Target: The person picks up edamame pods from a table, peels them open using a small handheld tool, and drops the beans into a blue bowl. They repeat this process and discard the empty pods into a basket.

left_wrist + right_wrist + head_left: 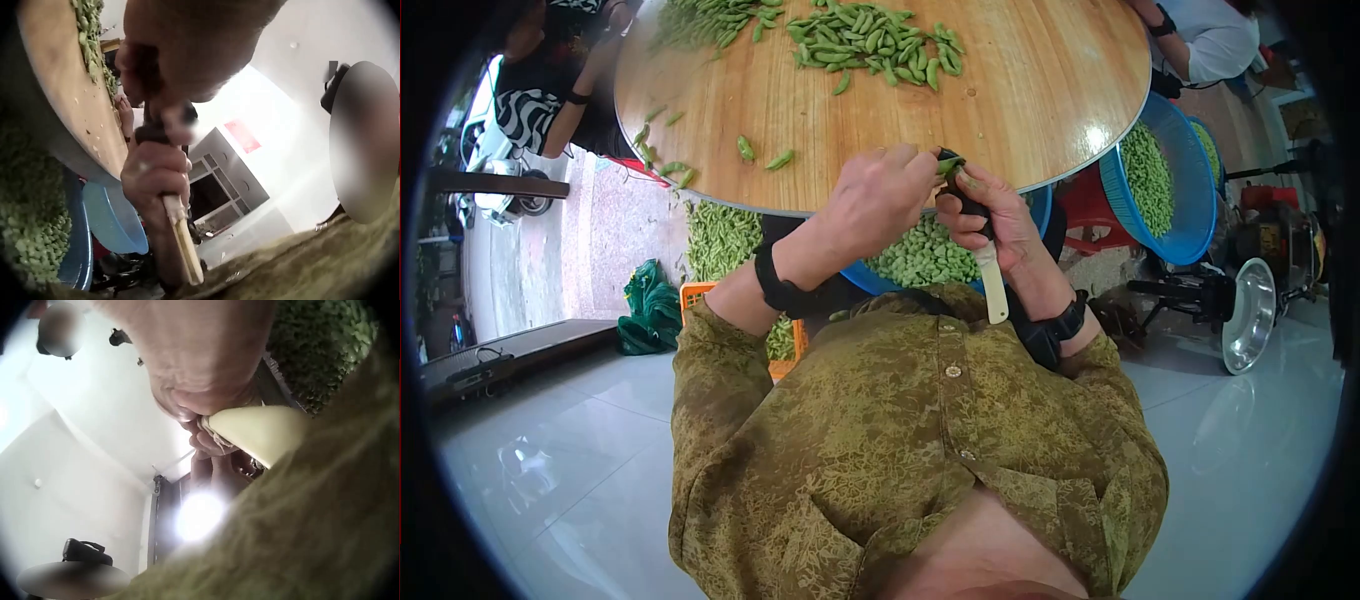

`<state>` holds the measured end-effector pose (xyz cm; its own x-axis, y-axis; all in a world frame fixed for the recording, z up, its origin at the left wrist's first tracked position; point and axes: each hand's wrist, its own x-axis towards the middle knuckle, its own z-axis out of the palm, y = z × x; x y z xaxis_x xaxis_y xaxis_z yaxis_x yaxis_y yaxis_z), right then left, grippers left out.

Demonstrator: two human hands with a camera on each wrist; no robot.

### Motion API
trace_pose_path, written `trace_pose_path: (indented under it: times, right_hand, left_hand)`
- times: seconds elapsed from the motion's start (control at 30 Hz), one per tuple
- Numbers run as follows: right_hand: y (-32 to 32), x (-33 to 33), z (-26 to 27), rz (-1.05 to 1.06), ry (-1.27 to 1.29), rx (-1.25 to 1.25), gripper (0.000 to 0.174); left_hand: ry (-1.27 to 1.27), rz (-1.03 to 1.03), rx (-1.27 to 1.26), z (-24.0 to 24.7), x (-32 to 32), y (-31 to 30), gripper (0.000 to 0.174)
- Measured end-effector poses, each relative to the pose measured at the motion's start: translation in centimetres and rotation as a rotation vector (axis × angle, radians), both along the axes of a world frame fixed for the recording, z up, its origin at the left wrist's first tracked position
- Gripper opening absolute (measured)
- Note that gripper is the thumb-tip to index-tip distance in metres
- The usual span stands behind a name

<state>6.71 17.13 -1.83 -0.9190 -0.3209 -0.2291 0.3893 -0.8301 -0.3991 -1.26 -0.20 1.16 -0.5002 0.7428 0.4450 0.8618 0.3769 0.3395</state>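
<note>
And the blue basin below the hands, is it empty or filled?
The blue basin is not empty: green beans lie in it. Their depth I cannot tell.

Left hand (pixel 194 47) at top, near right hand (pixel 153 178), which grips pale handle (pixel 185 244), slanting down. Green beans (pixel 44 234) lower left, below wooden table (pixel 69 106).

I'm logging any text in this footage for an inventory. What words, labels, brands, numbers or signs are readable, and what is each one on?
None can be read.
Reddish panel on the pale background: too washed out to tell whether it bears words.
Pale handle: no lettering that I can make out.
Blue basin: no legible label.
</note>
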Motion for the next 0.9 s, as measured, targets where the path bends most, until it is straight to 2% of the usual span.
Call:
trace_pose_path:
  times: [0.03, 0.1, 0.13, 0.2, 0.23, 0.3, 0.37, 0.43, 0.47, 0.53, 0.6, 0.67, 0.73, 0.83, 0.9]
  right_hand:
    - [0.0, 0.0, -0.3, -0.009, 0.010, -0.032, 0.020]
    - [-0.1, 0.3, -0.5, -0.033, 0.004, -0.022, 0.020]
    - [-0.2, 0.5, -0.5, -0.061, 0.001, -0.013, 0.020]
    - [-0.3, 0.6, 0.3, -0.077, 0.001, 0.003, 0.019]
    - [-0.5, 0.6, 0.5, -0.092, -0.008, 0.013, 0.019]
    - [-0.4, 0.7, 0.5, -0.095, 0.011, 0.039, 0.020]
    - [-0.5, 0.9, 0.7, -0.098, 0.029, 0.071, 0.020]
    - [-0.7, 1.0, 1.4, -0.160, 0.087, 0.314, 0.022]
    - [-0.8, 1.1, 1.4, -0.154, 0.088, 0.316, 0.022]
    - [-1.1, 1.2, 1.3, -0.197, 0.262, 0.624, 0.026]
    - [-1.0, 1.3, 1.4, -0.199, 0.267, 0.705, 0.026]
    - [-1.0, 1.6, 1.4, -0.197, 0.268, 0.779, 0.026]
    - [-0.7, 2.0, 1.4, -0.184, 0.439, 1.144, 0.029]
    - [0.0, 2.5, 1.4, -0.163, 0.339, 1.066, 0.029]
    - [0.8, 2.6, 1.6, -0.128, 0.307, 1.010, 0.031]
  left_hand:
    - [-0.001, 0.003, 0.002, 0.0, -0.2, 0.0, 0.017]
    - [-0.505, -0.064, 0.217, 0.0, -0.8, 0.1, 0.017]
    - [-0.506, -0.065, 0.216, 0.1, -0.7, 0.1, 0.017]
    - [-0.908, -0.031, 0.307, 0.6, -0.7, 0.3, 0.018]
    - [-0.906, -0.030, 0.305, 0.6, -0.8, 0.2, 0.018]
    - [-1.200, 0.013, 0.315, 0.5, -1.0, 0.0, 0.019]
    - [-1.191, 0.020, 0.334, -0.3, -0.8, 0.2, 0.019]
    - [-1.178, 0.025, 0.359, -0.5, -0.8, 0.5, 0.018]
    - [-1.228, 0.015, 0.392, -0.4, -0.8, 0.7, 0.018]
    - [-1.282, 0.005, 0.422, -0.5, -0.5, 0.7, 0.019]
    - [-1.373, -0.075, 0.470, -0.7, -0.3, 0.7, 0.013]
    - [-1.336, -0.111, 0.484, -1.9, -0.4, 0.8, 0.013]
    - [-1.297, -0.148, 0.496, -2.5, -0.2, 0.8, 0.013]
    - [-1.367, -0.132, 0.427, -2.5, 0.1, 1.1, 0.017]
    - [-1.337, -0.236, 0.317, -2.1, 0.3, 1.4, 0.024]
